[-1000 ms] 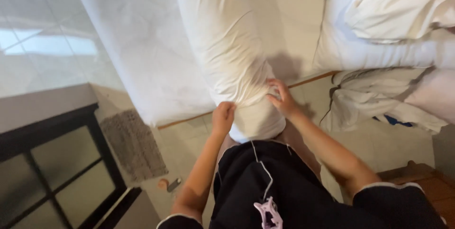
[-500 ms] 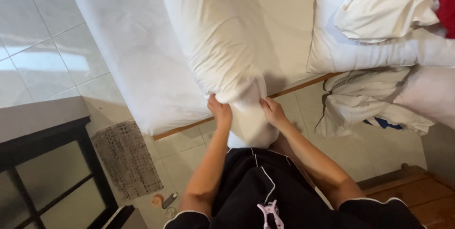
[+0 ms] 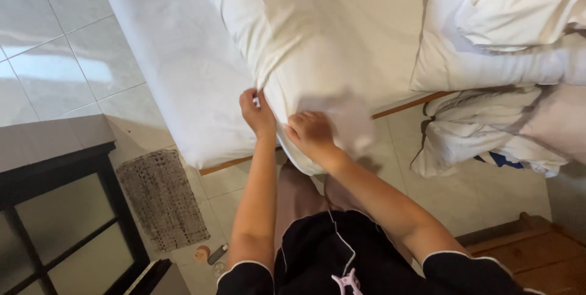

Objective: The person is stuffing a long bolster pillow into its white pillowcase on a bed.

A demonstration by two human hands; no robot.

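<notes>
A long white pillow (image 3: 287, 32) lies on the bed's white mattress (image 3: 177, 57), its near end hanging over the bed edge in front of me. My left hand (image 3: 257, 112) pinches the pillowcase at the pillow's left side near that end. My right hand (image 3: 311, 136) grips the fabric just to the right of it, fingers closed on the cloth. The part of the pillow right of that hand looks blurred.
A second pillow (image 3: 488, 39) and rumpled white bedding (image 3: 482, 130) lie at the right, some spilling to the tiled floor. A grey mat (image 3: 162, 197) lies on the tiles at the left. A dark glass-fronted cabinet (image 3: 55, 209) stands at bottom left. Wooden furniture (image 3: 537, 252) shows at bottom right.
Both hands have come closer together at the pillow's near end. The view has moved in toward the bed, and the pillow end has shifted slightly left.
</notes>
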